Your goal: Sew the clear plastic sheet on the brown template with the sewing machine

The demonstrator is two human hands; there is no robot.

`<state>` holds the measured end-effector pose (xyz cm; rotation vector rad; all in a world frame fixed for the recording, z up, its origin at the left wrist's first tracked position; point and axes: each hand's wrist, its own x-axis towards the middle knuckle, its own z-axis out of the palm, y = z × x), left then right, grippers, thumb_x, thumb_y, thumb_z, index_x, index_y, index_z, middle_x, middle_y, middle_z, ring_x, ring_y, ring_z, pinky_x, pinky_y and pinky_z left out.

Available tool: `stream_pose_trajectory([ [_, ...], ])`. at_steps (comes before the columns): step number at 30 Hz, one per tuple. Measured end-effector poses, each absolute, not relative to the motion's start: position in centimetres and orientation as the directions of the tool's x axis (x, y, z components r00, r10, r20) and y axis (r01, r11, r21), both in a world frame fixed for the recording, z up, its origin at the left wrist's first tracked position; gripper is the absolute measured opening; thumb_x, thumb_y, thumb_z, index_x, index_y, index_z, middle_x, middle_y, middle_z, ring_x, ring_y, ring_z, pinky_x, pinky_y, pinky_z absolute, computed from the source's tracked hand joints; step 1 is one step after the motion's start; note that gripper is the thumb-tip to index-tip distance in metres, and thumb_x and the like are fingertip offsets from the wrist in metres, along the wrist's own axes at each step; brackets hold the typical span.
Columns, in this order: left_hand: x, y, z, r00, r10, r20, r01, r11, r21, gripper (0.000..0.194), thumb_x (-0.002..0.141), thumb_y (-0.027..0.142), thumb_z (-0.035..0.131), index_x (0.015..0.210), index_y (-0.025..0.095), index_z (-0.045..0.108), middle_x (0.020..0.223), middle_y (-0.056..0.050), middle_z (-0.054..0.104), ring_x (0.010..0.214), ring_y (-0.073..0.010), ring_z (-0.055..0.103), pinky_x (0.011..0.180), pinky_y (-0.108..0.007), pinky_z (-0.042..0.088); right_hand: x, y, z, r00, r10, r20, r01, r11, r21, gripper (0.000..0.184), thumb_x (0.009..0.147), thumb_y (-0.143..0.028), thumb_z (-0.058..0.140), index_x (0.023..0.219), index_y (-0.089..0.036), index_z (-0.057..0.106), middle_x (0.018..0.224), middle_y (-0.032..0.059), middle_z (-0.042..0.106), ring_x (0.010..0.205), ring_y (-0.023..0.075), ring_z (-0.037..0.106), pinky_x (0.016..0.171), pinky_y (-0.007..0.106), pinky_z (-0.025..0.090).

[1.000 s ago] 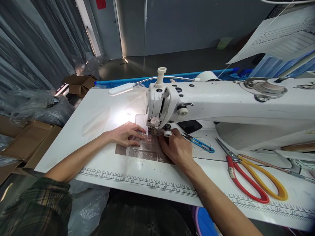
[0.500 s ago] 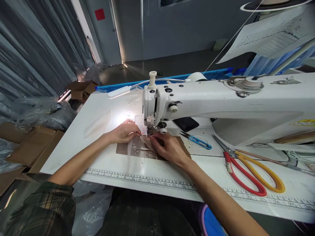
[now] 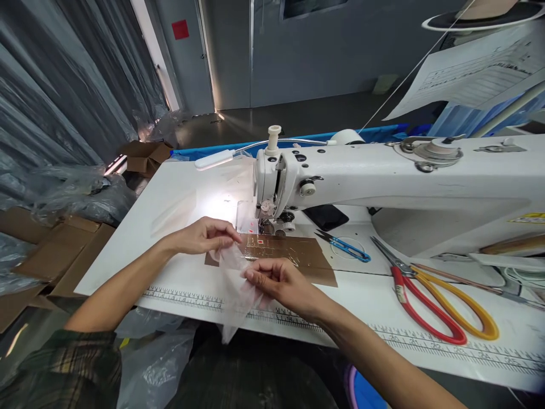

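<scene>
My left hand [image 3: 203,236] and my right hand [image 3: 276,282] each pinch an edge of a thin clear plastic piece [image 3: 238,292], lifted off the white sewing table [image 3: 170,199] in front of the needle. The plastic droops over the table's front edge with its printed ruler [image 3: 191,298]. Behind my hands a brown taped patch [image 3: 298,253] lies on the table under the head of the white sewing machine [image 3: 383,176], whose presser foot [image 3: 266,226] is lit by a small lamp [image 3: 213,160].
Blue thread snips [image 3: 343,245] lie right of the needle. Two large scissors, red-handled [image 3: 419,304] and yellow-handled [image 3: 464,307], lie further right. Cardboard boxes [image 3: 46,255] and plastic sheeting [image 3: 80,190] stand left of the table. A paper sheet [image 3: 477,68] hangs at the upper right.
Both hands have pulled back from the presser foot toward me, lifting the clear plastic piece off the brown patch. The view shifted slightly.
</scene>
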<state>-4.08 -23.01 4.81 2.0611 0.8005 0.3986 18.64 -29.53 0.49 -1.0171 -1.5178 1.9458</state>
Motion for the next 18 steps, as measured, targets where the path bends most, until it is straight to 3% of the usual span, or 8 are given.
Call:
stream_pose_trajectory([
  [2,-3.3,-22.0,4.2,0.716,0.697,-0.044,0.477,-0.442,0.760,0.030,0.096,0.037,0.052,0.107,0.014,0.068,0.083,-0.005,0.069,0.066,-0.0123,0.062,0.059,-0.022,0.047,18.8,-29.1,0.3,-0.559,0.781,-0.278,0.183,-0.210,-0.960,0.047,0.081,-0.063,0.059,0.082,-0.017,0.064,0.077,0.0039,0.067,0.062,0.0161,0.063,0.055,0.028,0.050],
  [4,-1.9,-20.7,3.5,0.723,0.688,-0.069,0.579,-0.547,0.604,0.022,0.094,0.027,0.054,0.105,0.016,0.069,0.088,-0.005,0.070,0.074,-0.0146,0.064,0.065,-0.023,0.047,18.9,-28.3,0.1,-0.456,0.858,-0.236,0.460,0.000,-0.888,0.034,0.090,-0.048,0.053,0.080,-0.017,0.064,0.074,0.0047,0.067,0.063,0.0172,0.063,0.059,0.029,0.049],
  [7,0.2,-18.8,2.8,0.701,0.705,-0.107,0.707,-0.667,0.235,0.019,0.088,0.017,0.057,0.103,0.018,0.069,0.101,-0.007,0.069,0.087,-0.0206,0.065,0.072,-0.028,0.048,19.1,-27.5,-0.6,-0.322,0.946,-0.015,0.828,0.275,-0.488,0.020,0.090,-0.029,0.054,0.097,-0.016,0.066,0.094,0.0121,0.069,0.079,0.0235,0.065,0.065,0.033,0.049],
  [8,0.7,-18.4,2.6,0.684,0.724,-0.089,0.729,-0.675,0.114,0.019,0.087,0.017,0.057,0.102,0.017,0.068,0.103,-0.009,0.067,0.090,-0.0226,0.064,0.073,-0.030,0.048,19.2,-27.4,-1.0,-0.343,0.936,0.078,0.855,0.346,-0.386,0.023,0.089,-0.027,0.055,0.107,-0.016,0.065,0.106,0.0150,0.067,0.087,0.0259,0.065,0.067,0.034,0.051],
  [10,1.5,-17.8,2.2,0.668,0.744,-0.017,0.742,-0.668,-0.052,0.018,0.088,0.018,0.054,0.100,0.014,0.067,0.105,-0.012,0.063,0.091,-0.0247,0.062,0.075,-0.033,0.048,19.6,-27.2,-1.9,-0.463,0.856,0.231,0.802,0.515,-0.303,0.032,0.090,-0.024,0.053,0.119,-0.016,0.061,0.121,0.0172,0.062,0.102,0.0282,0.062,0.077,0.039,0.053],
  [13,2.2,-17.0,1.2,0.700,0.713,0.041,0.712,-0.692,-0.118,0.021,0.091,0.017,0.045,0.095,0.013,0.065,0.102,-0.014,0.062,0.089,-0.0252,0.059,0.076,-0.036,0.047,20.2,-26.9,-3.3,-0.574,0.734,0.364,0.668,0.676,-0.310,0.030,0.094,-0.021,0.046,0.117,-0.016,0.065,0.118,0.0136,0.066,0.108,0.0280,0.057,0.093,0.046,0.050],
  [18,2.3,-14.5,-0.4,0.794,0.608,0.010,0.608,-0.793,-0.044,0.020,0.088,0.015,0.046,0.089,0.013,0.066,0.098,-0.014,0.064,0.092,-0.0268,0.057,0.083,-0.040,0.046,20.8,-26.5,-4.1,-0.542,0.738,0.401,0.613,0.674,-0.413,0.032,0.096,-0.022,0.044,0.116,-0.017,0.068,0.113,0.0110,0.068,0.105,0.0274,0.057,0.092,0.047,0.051],
])
